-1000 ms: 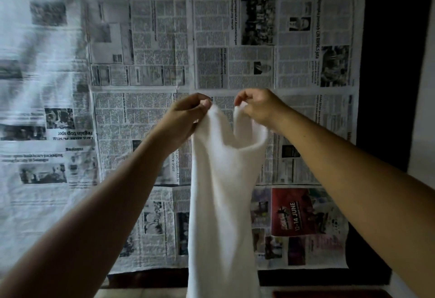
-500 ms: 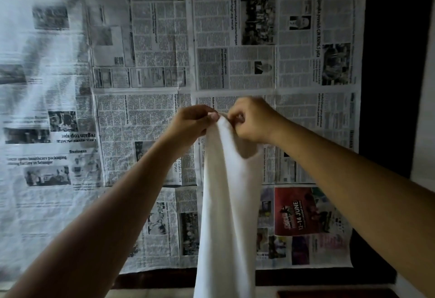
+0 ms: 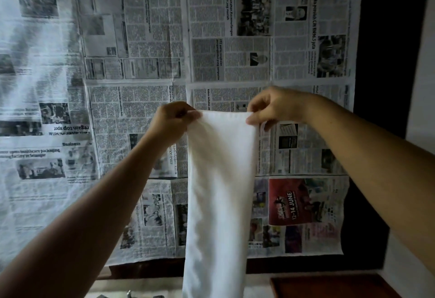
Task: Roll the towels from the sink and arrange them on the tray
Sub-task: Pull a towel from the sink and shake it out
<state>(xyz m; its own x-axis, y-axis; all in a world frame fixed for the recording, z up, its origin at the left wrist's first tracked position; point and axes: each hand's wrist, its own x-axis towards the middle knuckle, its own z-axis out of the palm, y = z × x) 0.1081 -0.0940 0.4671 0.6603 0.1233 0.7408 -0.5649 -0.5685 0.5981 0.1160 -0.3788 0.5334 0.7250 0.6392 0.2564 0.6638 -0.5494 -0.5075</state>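
Note:
A white towel (image 3: 219, 191) hangs straight down in front of me, folded lengthwise into a long strip that runs out of the bottom of the view. My left hand (image 3: 173, 119) pinches its top left corner. My right hand (image 3: 273, 107) pinches the top right corner, so the top edge is stretched flat between them. A brown wooden tray (image 3: 329, 286) shows at the bottom right. The sink is hidden below the view except for a metal tap part (image 3: 129, 294) at the bottom edge.
Sheets of newspaper (image 3: 141, 86) cover the wall or window behind the towel. A dark panel (image 3: 386, 86) stands to the right, with a pale wall (image 3: 423, 50) beyond it. A light counter strip (image 3: 141, 286) runs along the bottom.
My hands were close together with the towel's top bunched between them. They have moved apart and the top edge is now spread flat.

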